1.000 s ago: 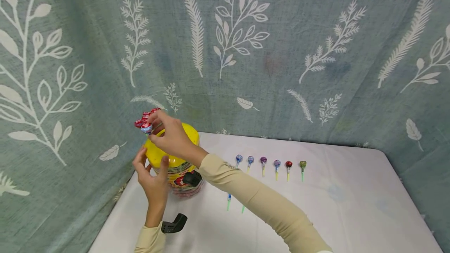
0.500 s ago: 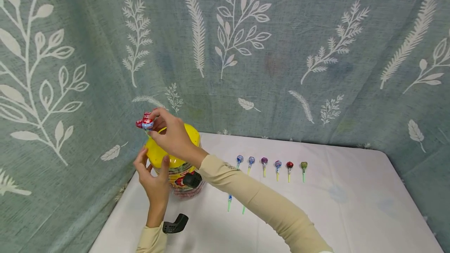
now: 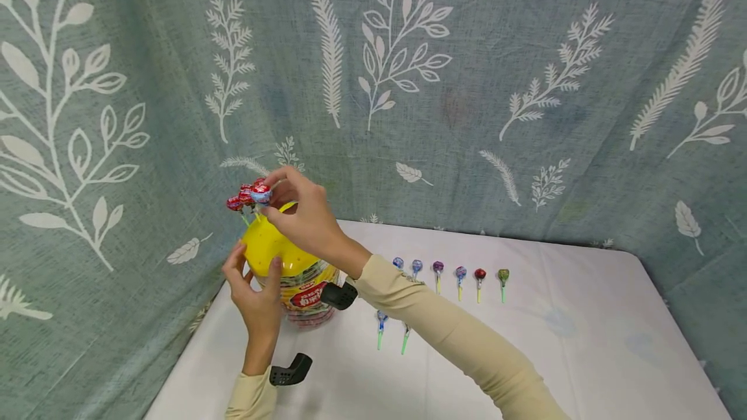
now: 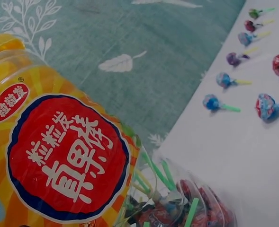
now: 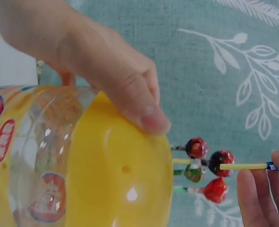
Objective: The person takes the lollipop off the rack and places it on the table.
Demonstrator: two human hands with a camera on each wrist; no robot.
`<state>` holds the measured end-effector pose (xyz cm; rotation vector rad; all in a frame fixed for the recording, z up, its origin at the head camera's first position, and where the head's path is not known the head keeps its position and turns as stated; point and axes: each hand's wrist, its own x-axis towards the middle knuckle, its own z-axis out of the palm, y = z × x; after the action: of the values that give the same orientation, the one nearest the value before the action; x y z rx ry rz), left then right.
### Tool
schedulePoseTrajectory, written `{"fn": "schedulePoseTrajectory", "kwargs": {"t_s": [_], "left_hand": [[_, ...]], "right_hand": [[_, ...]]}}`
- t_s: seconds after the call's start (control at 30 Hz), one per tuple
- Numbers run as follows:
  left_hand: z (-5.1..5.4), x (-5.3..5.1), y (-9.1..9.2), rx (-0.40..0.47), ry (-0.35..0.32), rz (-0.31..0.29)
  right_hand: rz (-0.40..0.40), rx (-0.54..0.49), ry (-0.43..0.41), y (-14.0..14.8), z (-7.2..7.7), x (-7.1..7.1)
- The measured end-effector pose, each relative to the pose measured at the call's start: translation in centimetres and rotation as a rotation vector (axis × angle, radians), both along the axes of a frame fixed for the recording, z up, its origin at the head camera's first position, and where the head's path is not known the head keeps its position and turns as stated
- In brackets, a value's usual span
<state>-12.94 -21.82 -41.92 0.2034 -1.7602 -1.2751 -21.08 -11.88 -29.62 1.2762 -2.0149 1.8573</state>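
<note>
A clear lollipop jar [image 3: 309, 297] with a yellow lid [image 3: 271, 248] stands at the left of the table. My left hand [image 3: 257, 310] grips the jar at its lid, with the thumb on the near side. Several red-wrapped lollipops [image 3: 235, 203] and a green one [image 5: 193, 173] stick out of the lid's top. Above the lid, my right hand [image 3: 309, 216] pinches a blue-and-red lollipop [image 3: 262, 195] by its wrapped end. Its yellow stick [image 5: 243, 166] points toward the lid, apart from it. In the left wrist view, the jar's red label [image 4: 68, 158] fills the lower left.
Several lollipops [image 3: 460, 274] lie in a row on the white table [image 3: 583, 342] right of the jar. Nearer, two more lollipops [image 3: 381, 321] lie partly beside my right sleeve [image 3: 443, 323]. A patterned cloth curtain [image 3: 467, 83] hangs behind and at the left.
My right hand, with the lollipop, has moved up and to the right from the lid's far-left side. My left hand stays on the jar.
</note>
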Motion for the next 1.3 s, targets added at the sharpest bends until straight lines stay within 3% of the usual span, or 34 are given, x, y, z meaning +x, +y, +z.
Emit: {"fn": "schedulePoseTrajectory", "kwargs": {"t_s": [0.23,0.4,0.57,0.87,1.07,1.3], "left_hand": [[-0.1,-0.1,-0.3,-0.021,-0.002,-0.004],[-1.3,-0.6,-1.5,-0.042,-0.027,-0.004],[-2.1,-1.0,-2.7,-0.097,-0.068,-0.012],[-1.6,-1.0,-3.5,-0.182,-0.158,-0.037],[-1.5,-1.2,-3.6,-0.190,-0.163,-0.038],[-1.4,-1.5,-3.6,-0.179,-0.149,-0.048]], "right_hand": [[-0.006,0.019,-0.031,3.3,1.7,1.9],[-0.013,0.031,-0.050,5.0,2.0,2.3],[-0.020,0.042,-0.058,6.5,1.5,2.0],[-0.060,0.033,-0.080,9.5,0.3,1.7],[-0.098,0.023,-0.105,11.2,-0.8,1.5],[-0.132,0.025,-0.191,13.0,-2.5,1.7]]}}
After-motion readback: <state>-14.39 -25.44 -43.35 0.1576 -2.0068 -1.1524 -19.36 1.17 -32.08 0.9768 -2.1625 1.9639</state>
